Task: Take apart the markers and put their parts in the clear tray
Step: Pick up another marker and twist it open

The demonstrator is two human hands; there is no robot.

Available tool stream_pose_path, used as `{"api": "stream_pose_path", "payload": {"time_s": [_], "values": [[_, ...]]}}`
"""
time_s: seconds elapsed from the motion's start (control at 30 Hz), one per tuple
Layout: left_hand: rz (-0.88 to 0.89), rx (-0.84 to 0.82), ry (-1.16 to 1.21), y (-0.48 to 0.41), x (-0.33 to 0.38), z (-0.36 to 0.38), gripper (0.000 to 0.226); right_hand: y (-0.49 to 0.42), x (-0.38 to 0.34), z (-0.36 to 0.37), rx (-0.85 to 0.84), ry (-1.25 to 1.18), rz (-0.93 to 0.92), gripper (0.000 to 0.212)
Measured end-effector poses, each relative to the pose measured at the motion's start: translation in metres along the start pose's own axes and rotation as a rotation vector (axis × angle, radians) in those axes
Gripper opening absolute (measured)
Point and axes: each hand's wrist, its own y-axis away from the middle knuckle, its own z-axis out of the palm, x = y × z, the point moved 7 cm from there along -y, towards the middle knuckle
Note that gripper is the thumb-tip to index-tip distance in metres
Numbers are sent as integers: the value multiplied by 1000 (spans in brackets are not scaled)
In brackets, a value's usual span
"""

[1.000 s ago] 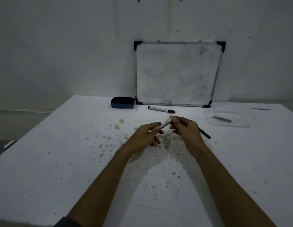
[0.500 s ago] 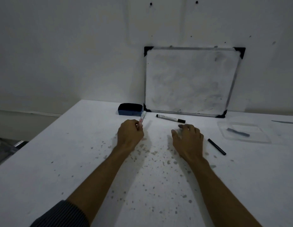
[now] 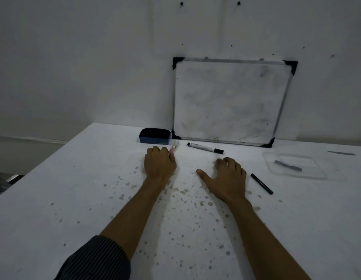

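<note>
My left hand (image 3: pixel 159 164) rests on the table, its fingers closed on a white marker body with red print (image 3: pixel 174 147) that points toward the wall. Palm down, my right hand (image 3: pixel 228 177) lies flat on the table with fingers spread and holds nothing. A whole black-and-white marker (image 3: pixel 205 148) lies beyond both hands. To the right of my right hand lies a thin black marker part (image 3: pixel 261 183). The clear tray (image 3: pixel 315 172) sits at the far right and holds one dark grey part (image 3: pixel 287 166).
A small whiteboard (image 3: pixel 232 102) leans on the wall at the back. A blue eraser (image 3: pixel 155 135) sits to its left. A thin dark piece (image 3: pixel 341 153) lies beyond the tray. The table top (image 3: pixel 94 188) is white with grey specks; its left edge drops off.
My hands were together on the red-print marker over the table's middle. They have parted: the left carried the marker forward and left, and the right went down flat, empty.
</note>
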Motion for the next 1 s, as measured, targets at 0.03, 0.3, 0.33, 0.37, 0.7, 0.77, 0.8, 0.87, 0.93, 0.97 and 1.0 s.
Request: {"api": "stream_pose_path", "payload": {"time_s": [0.03, 0.3, 0.33, 0.37, 0.7, 0.77, 0.8, 0.87, 0.93, 0.97, 1.0], "values": [[-14, -15, 0, 2, 0, -1, 45, 2, 0, -1, -9, -4, 5, 96], [191, 62, 147, 56, 32, -23, 59, 29, -1, -17, -86, -387, 14, 49], [268, 64, 193, 64, 40, -24, 54, 34, 1, -19, -90, -430, 21, 45], [330, 53, 242, 70, 48, -24, 50, 38, 4, -19, -84, -473, 33, 42], [407, -238, 342, 77, 70, 11, 52, 15, 18, -30, -113, -511, -5, 35], [428, -255, 329, 72, 65, 16, 55, -8, 16, -26, -110, -433, -31, 36], [438, -270, 327, 71, 63, 18, 57, -19, 15, -23, -100, -395, -48, 37], [450, -283, 341, 69, 61, 20, 59, -42, 11, -17, -72, -338, -68, 43], [457, -260, 343, 66, 60, 19, 61, -61, 4, -9, -49, -319, -71, 49], [458, -250, 340, 66, 60, 19, 61, -70, 1, -4, -41, -309, -75, 50], [459, -244, 342, 65, 61, 18, 59, -77, -1, 1, -35, -296, -78, 50]]}}
